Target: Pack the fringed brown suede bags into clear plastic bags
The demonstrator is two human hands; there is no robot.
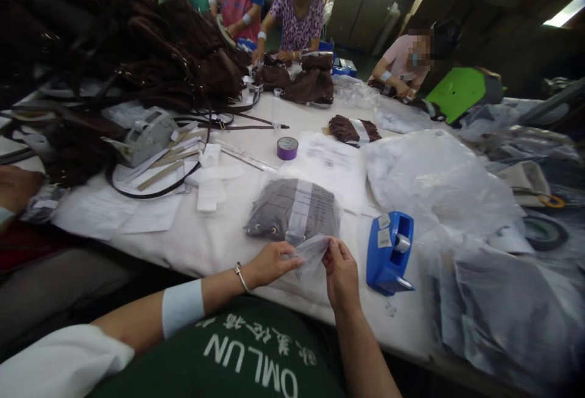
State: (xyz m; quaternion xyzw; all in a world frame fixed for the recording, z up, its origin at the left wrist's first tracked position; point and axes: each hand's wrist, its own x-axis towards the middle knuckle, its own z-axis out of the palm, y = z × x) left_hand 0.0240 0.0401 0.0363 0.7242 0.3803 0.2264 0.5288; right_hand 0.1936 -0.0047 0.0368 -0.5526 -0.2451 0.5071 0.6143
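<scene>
In front of me a brown bag with a pale paper band lies inside a clear plastic bag (315,203) printed with small text. The near end of the plastic is gathered between my hands. My left hand (273,264) pinches it from the left, thumb and fingers together. On the other side my right hand (340,270) grips the plastic's corner with bent fingers. A blue tape dispenser (382,258) stands just right of my right hand, touched by neither hand.
Brown bags (183,50) are heaped at the back left. A purple tape roll (287,148), a grey tape dispenser (148,136) and a banded brown bundle (353,130) lie on the table. Plastic sheets (443,178) cover the right side. Several co-workers stand around; one hand (18,189) shows at left.
</scene>
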